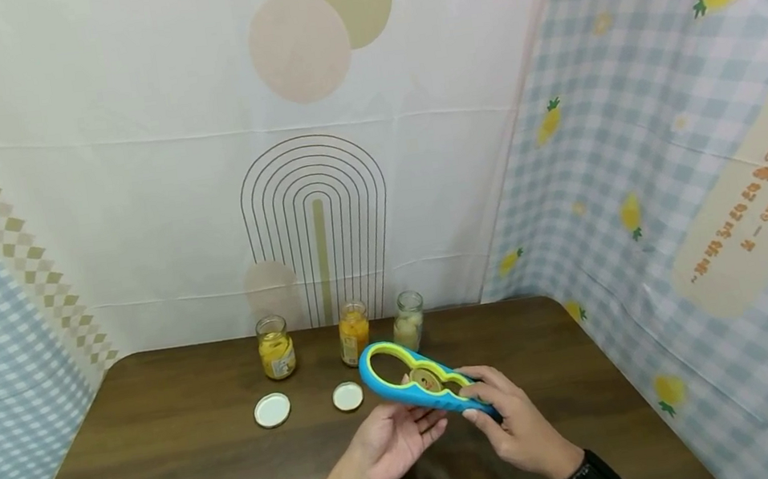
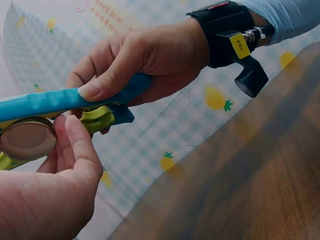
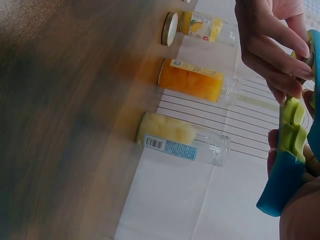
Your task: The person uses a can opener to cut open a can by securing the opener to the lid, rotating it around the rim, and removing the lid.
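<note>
My right hand (image 1: pixel 521 428) grips one end of a blue and green jar opener (image 1: pixel 398 391), held tilted above the table. A gold jar lid (image 1: pixel 425 380) sits within the opener's scalloped gap, its inner side showing in the left wrist view. Beneath the opener is my left hand (image 1: pixel 390 442), palm up. Its fingertips (image 3: pixel 302 70) hold the lid at its edge in the right wrist view; part of the grip is hidden by the opener. Behind the opener stands an uncovered glass jar with pale contents (image 1: pixel 409 321).
An uncovered jar of yellow pieces (image 1: pixel 276 351) and one of orange pieces (image 1: pixel 353 332) stand along the back of the brown table (image 1: pixel 165 454). Two white-lined lids, a left one (image 1: pixel 272 410) and a right one (image 1: pixel 348 396), lie before them. Cloth (image 1: pixel 170 219) hangs behind.
</note>
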The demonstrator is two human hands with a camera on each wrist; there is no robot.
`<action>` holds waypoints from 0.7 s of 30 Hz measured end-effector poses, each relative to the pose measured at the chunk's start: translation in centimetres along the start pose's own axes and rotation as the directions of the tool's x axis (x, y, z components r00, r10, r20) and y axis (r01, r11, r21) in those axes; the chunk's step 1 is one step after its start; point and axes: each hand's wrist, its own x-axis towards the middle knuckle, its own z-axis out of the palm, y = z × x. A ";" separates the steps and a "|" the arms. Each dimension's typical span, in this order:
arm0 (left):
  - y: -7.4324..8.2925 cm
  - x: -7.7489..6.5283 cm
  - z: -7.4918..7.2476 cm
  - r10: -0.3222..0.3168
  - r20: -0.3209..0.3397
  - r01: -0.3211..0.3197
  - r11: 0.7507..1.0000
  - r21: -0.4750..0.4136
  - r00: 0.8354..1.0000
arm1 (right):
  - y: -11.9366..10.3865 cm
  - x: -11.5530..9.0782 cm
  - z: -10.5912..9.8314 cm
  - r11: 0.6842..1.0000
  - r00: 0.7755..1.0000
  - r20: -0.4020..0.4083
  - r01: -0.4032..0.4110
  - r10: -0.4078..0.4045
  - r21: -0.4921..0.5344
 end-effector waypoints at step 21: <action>1.6 0.8 -1.4 0.149 -0.214 -0.010 0.842 0.540 0.965 | 0.1 0.0 -0.7 0.994 0.997 -0.072 0.002 -0.010 -0.105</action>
